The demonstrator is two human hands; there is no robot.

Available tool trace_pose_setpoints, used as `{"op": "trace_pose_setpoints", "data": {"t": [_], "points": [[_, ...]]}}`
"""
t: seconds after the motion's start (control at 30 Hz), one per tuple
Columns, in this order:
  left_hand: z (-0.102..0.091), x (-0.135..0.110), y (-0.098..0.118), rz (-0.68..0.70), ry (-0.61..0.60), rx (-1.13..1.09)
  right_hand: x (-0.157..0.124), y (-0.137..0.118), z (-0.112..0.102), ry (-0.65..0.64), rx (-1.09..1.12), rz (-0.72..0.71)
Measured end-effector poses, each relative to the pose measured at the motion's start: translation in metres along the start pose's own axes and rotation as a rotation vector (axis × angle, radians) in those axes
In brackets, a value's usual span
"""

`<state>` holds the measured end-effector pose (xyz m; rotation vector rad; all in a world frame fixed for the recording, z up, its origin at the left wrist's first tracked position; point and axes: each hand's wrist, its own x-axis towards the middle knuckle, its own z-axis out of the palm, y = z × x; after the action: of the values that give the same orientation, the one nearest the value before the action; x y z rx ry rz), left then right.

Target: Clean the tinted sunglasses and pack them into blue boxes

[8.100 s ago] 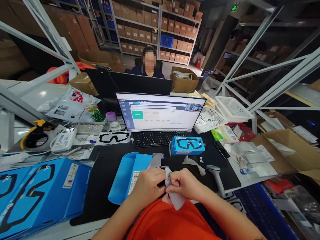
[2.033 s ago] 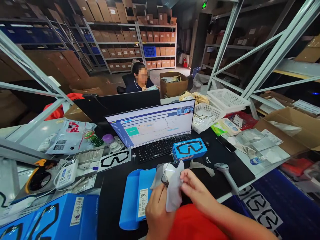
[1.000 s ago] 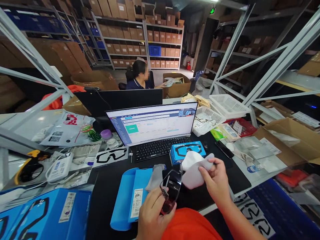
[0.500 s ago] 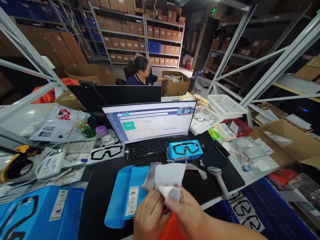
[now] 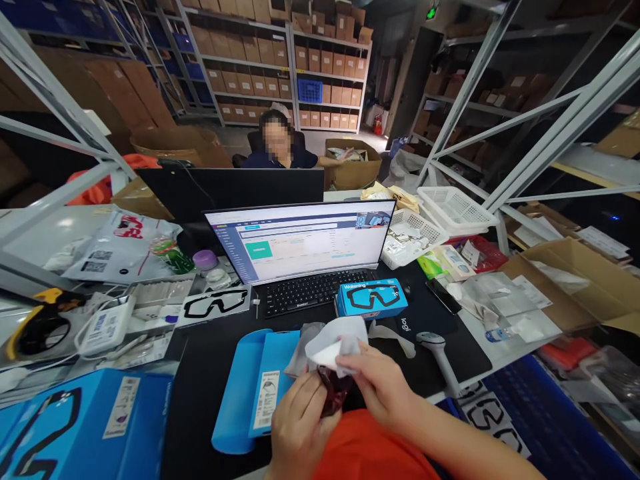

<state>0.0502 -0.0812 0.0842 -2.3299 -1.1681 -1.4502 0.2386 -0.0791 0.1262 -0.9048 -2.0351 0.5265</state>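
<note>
My left hand (image 5: 300, 423) is closed around dark red, glossy sunglasses (image 5: 335, 390), partly hidden by my fingers. My right hand (image 5: 375, 383) pinches a thin white cloth or sheet (image 5: 333, 340), which rests over the top of the sunglasses. Just behind my left hand lies a grey pouch (image 5: 303, 353). To its left, an opened blue box (image 5: 240, 393) with a white label lies on the black mat. Past the cloth, a blue box with a glasses picture (image 5: 371, 300) stands by the keyboard (image 5: 300, 293).
A monitor (image 5: 305, 240) stands behind the keyboard. A barcode scanner (image 5: 439, 360) and a phone (image 5: 443, 298) lie on the right. A large blue box (image 5: 90, 427) fills the near left corner. White baskets (image 5: 455, 207) stand at the back right. A co-worker (image 5: 280, 143) sits beyond the monitors.
My right hand has moved slightly up and right, and the white cloth has folded down over the sunglasses, which now show. The co-worker's head has turned.
</note>
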Motion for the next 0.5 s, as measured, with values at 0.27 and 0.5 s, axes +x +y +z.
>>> {"op": "trace_pose_setpoints", "data": {"t": [0.27, 0.5], "points": [[-0.004, -0.001, -0.001, -0.022, 0.003, 0.007, -0.001, -0.01, 0.007, -0.121, 0.002, -0.184], [-0.002, -0.006, 0.004, -0.073, -0.005, -0.115, 0.025, 0.038, -0.019, 0.314, 0.324, 0.568]]}}
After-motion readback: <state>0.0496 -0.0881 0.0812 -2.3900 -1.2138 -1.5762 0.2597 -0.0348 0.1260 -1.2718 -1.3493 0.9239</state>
